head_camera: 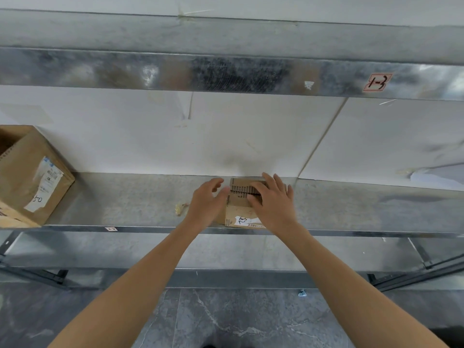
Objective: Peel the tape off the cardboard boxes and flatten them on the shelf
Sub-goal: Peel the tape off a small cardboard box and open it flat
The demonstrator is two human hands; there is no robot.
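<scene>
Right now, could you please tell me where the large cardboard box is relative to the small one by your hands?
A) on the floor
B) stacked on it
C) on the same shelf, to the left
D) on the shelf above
C: the large box stands at the left end of the same metal shelf, well apart from the small box.

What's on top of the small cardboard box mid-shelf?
The right hand lies flat on the small brown cardboard box, left hand at its left edge. A white label shows in front; under the palm is hidden.
</scene>
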